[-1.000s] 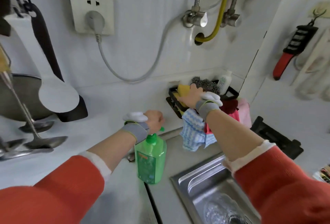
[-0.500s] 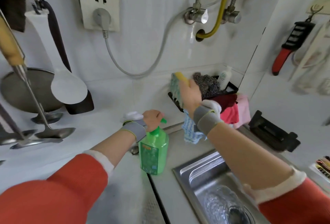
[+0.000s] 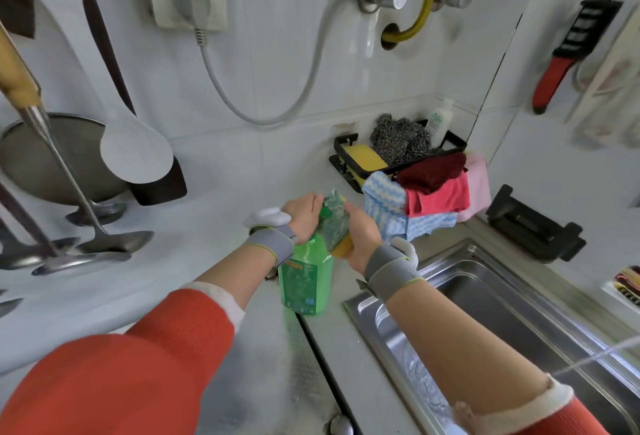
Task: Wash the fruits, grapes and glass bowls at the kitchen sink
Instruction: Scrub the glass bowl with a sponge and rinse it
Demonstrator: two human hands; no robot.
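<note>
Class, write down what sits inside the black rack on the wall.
The black rack holds a yellow sponge, a steel wool scourer and a white bottle. Cloths draped over its front hide its lower part.

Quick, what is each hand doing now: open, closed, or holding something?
Left hand: curled on the pump top of the soap bottle.
Right hand: holding the sponge against the pump.
</note>
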